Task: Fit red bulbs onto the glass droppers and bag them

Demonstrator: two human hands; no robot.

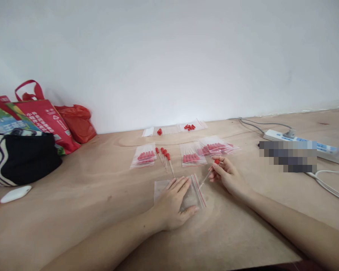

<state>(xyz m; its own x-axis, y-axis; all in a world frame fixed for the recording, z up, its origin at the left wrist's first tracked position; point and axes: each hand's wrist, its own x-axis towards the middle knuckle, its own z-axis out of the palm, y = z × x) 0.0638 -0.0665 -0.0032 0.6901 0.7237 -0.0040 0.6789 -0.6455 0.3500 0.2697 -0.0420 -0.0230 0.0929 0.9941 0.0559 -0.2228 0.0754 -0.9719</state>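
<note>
My left hand [175, 205] lies with its fingers stretched out on a clear zip bag [190, 197] with a red seal line. Between the fingertips of my right hand [227, 175] is a glass dropper [206, 177], held by its red rubber bulb; its thin tip points down-left to the bag's mouth. Several loose droppers [165, 156] with red bulbs lie just beyond my left hand. Behind them are a filled zip bag [143, 155] on the left, another filled bag [190, 155] in the middle and overlapping filled bags [216, 146] to the right.
Near the wall lie a bag of loose red bulbs [190, 127] and thin clear tubes [169, 130]. A black pouch [31, 158], a red shopping bag [49, 120] and a white oval object [16, 194] are at left. A power strip [307, 145] with cables stands at right on the wooden table [107, 226].
</note>
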